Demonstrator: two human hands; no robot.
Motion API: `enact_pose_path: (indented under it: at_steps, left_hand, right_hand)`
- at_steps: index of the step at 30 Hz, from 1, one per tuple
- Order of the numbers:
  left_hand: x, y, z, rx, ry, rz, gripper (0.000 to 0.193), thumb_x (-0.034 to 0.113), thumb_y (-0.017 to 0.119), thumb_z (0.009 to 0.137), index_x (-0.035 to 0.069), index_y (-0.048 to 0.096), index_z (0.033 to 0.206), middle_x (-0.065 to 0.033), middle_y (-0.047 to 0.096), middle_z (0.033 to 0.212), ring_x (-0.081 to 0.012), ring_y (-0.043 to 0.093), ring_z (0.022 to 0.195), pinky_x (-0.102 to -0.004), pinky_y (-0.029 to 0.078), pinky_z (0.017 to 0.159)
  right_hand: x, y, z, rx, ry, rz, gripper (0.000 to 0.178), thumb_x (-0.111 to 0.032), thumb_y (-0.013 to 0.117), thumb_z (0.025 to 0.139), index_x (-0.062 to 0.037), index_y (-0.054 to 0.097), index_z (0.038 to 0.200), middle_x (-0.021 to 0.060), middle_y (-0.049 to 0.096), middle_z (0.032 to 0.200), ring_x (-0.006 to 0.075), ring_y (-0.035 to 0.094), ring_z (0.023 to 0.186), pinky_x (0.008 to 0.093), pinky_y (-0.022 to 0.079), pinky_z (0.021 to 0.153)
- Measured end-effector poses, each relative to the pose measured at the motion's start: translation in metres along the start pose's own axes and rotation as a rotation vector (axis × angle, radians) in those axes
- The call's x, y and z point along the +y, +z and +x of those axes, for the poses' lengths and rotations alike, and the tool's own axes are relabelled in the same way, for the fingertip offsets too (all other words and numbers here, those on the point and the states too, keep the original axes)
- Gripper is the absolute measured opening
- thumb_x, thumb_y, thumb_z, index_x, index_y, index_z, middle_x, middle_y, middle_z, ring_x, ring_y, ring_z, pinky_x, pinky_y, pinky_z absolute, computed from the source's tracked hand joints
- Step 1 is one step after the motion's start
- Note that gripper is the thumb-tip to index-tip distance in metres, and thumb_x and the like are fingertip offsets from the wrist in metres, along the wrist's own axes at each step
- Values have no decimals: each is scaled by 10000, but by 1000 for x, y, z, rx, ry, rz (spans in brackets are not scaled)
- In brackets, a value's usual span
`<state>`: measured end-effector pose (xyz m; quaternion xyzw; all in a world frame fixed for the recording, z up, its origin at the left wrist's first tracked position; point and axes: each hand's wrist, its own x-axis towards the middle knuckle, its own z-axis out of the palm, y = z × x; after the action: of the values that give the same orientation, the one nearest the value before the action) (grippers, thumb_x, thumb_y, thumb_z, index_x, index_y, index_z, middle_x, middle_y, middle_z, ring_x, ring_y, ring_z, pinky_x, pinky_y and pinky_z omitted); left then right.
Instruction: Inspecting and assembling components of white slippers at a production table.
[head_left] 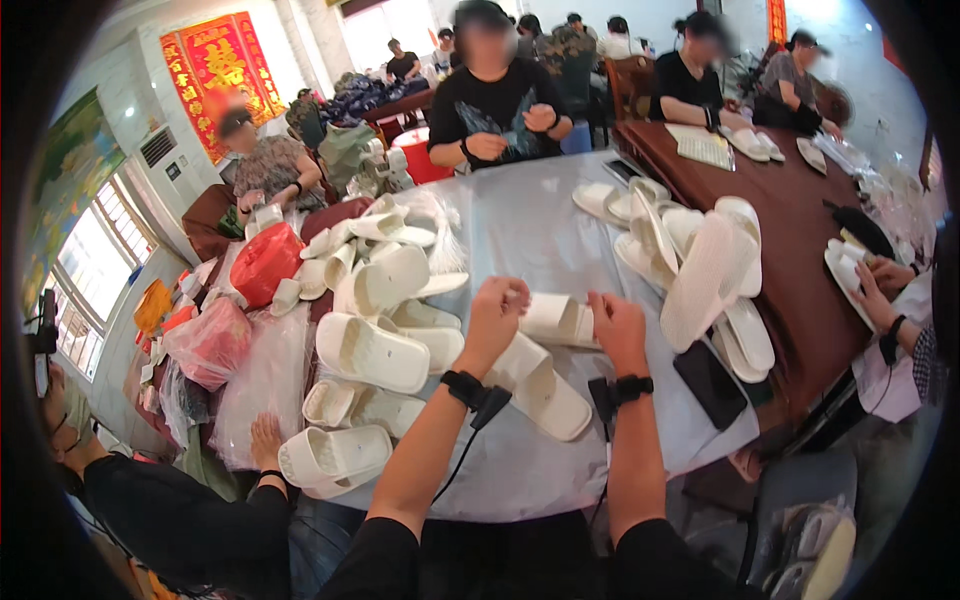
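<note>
Both my hands are in front of me over the sheet-covered table. My left hand [497, 312] is raised with the fingers curled into a pinch, at the left end of a cream slipper [550, 318]. At that slipper's right end my right hand [620, 325] has its thumb and fingers drawn together. Anything held in either pinch is too small to make out. A second cream slipper [548, 395] lies nearer me, between my wrists, its toe end pointing down to the right.
Cream slippers pile up on the left [372, 352] and on the right [710, 265]. A black phone [710, 385] lies by the right pile. Plastic bags [210, 345] and a red roll [265, 262] sit further left. Co-workers sit around; one person's hand [268, 440] rests at the left edge.
</note>
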<state>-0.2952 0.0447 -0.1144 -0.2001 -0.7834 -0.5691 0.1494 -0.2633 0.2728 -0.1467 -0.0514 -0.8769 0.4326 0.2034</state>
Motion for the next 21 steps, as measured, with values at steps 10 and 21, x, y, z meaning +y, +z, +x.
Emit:
enact_pose_path:
  at_steps: [10,21]
  left_hand:
    - [36,-14,-4,-119,198,119,100,30,649,958,42,721,1027,-54,669,974,-137,620,777,-255,485,660]
    - [49,-36,-3,-84,-75,-78,215,74,694,974,43,708,1186,45,651,898,-9,480,657,-198,398,588]
  right_hand:
    - [-44,15,-18,-346,-372,638,266,-81,701,933,-29,720,1193,40,758,975,142,711,905,311,535,814]
    - [-69,-25,-18,-174,-210,284,330,-72,747,858,-3,711,1178,129,760,1002,203,739,854,335,559,817]
